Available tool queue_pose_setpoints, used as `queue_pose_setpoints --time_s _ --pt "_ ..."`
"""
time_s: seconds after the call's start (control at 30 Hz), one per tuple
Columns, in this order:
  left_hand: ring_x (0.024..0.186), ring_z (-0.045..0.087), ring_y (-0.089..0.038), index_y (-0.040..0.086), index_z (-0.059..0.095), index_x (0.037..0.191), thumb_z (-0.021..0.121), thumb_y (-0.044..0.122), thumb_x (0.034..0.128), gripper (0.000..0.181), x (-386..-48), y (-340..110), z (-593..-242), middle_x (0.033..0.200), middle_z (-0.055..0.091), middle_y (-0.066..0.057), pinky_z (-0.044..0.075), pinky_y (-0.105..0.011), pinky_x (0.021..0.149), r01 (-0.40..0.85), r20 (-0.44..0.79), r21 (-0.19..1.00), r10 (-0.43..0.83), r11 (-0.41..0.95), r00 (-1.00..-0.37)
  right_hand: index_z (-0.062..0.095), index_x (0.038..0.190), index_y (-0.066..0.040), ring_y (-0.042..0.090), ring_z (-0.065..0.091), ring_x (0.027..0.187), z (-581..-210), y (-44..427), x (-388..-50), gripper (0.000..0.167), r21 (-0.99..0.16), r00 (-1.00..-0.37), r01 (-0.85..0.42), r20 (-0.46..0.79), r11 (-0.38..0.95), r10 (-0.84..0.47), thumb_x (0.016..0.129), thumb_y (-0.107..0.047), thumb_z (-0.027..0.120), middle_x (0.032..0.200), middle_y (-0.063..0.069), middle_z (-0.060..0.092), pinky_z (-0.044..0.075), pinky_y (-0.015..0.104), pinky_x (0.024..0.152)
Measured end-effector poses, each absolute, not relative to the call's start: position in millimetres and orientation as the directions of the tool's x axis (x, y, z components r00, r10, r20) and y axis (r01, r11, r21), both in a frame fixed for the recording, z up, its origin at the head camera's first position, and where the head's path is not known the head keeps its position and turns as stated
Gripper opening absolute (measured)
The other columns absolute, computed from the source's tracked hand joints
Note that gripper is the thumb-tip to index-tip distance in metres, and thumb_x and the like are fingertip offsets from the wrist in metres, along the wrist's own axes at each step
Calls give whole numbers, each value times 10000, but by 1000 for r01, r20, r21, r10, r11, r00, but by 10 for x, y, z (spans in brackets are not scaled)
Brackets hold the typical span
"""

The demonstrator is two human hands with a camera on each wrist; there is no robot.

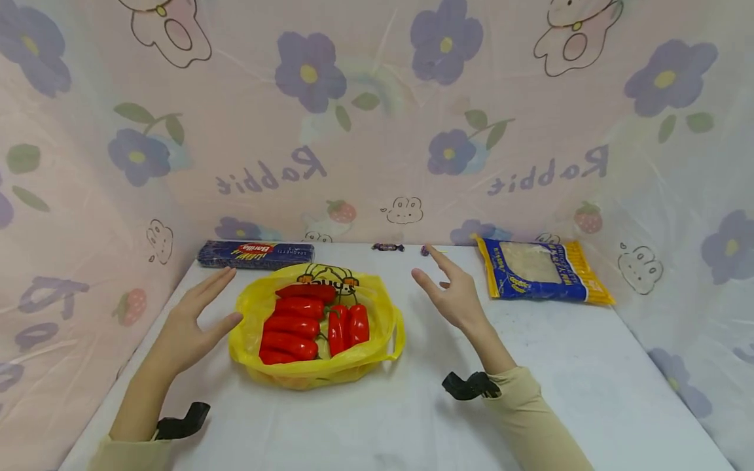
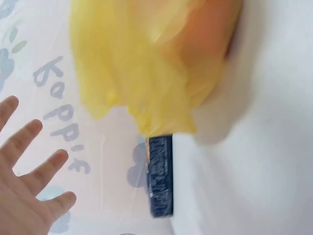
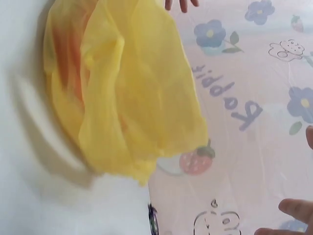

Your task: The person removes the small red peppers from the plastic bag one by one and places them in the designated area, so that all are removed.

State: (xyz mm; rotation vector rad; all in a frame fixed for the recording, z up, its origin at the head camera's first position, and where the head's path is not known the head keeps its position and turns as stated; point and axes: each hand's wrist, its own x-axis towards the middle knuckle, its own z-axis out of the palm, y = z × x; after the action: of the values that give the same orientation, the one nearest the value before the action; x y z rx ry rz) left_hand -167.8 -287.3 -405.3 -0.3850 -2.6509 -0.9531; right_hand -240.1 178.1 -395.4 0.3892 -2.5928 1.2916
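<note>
A yellow plastic bag [image 1: 318,376] lies open on the white table, with several glossy red peppers [image 1: 291,325] inside it. To the left of the bag my left hand [image 1: 185,330] is raised, fingers extended and thumb apart, holding nothing. My right hand [image 1: 452,291] hovers to the bag's right with its fingers spread and nothing held. In the left wrist view the fingers of the left hand [image 2: 32,171] fan out beside the yellow bag [image 2: 137,58]. The right wrist view has the bag [image 3: 137,93] upright, and fingertips of the right hand [image 3: 293,210] at the lower right edge.
A dark blue spaghetti pack [image 1: 256,255] lies at the back left of the table [image 1: 353,425]. Two small wrapped candies, one at the back middle [image 1: 387,247] and one by my right fingertips [image 1: 425,250], lie near the patterned curtain. A blue and yellow packet [image 1: 533,269] is at the back right.
</note>
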Motion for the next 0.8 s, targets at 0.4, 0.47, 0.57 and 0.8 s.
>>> queue_pose_setpoints --time_s 0.4,0.47,0.57,0.8 --pt "1513 340 -500 218 483 1612 766 349 967 717 -1710 -2702 -4294 1683 400 -144 318 -871 1053 338 244 578 238 743 -940 512 1591 -231 320 482 1483 -3932 1274 -2350 641 -782 -910 -415 359 465 -208 1004 -389 714 1630 28 508 593 518 1015" --pt "1509 344 -522 222 479 1614 758 359 972 713 -1708 -2710 -4313 1686 391 -157 324 -872 1045 324 222 581 238 746 -946 527 1581 -222 306 495 1468 -3924 1196 -2329 626 -784 -900 -436 368 442 -235 1003 -380 707 1618 27 523 607 496 989" --pt "1514 341 -536 216 453 1629 753 365 975 734 -1706 -2714 -4361 1703 362 -158 320 -868 1052 315 207 593 237 741 -949 544 1566 -205 300 527 1419 -3915 1090 -2285 617 -782 -887 -458 372 423 -274 994 -374 701 1600 13 544 619 457 950" --pt "1533 317 -535 194 346 1678 756 445 951 871 -1684 -2671 -4469 1751 268 -137 314 -829 1106 286 175 594 226 752 -958 577 1533 -157 336 583 1343 -3910 902 -2218 618 -778 -868 -476 344 409 -357 974 -383 708 1529 46 609 616 440 928"
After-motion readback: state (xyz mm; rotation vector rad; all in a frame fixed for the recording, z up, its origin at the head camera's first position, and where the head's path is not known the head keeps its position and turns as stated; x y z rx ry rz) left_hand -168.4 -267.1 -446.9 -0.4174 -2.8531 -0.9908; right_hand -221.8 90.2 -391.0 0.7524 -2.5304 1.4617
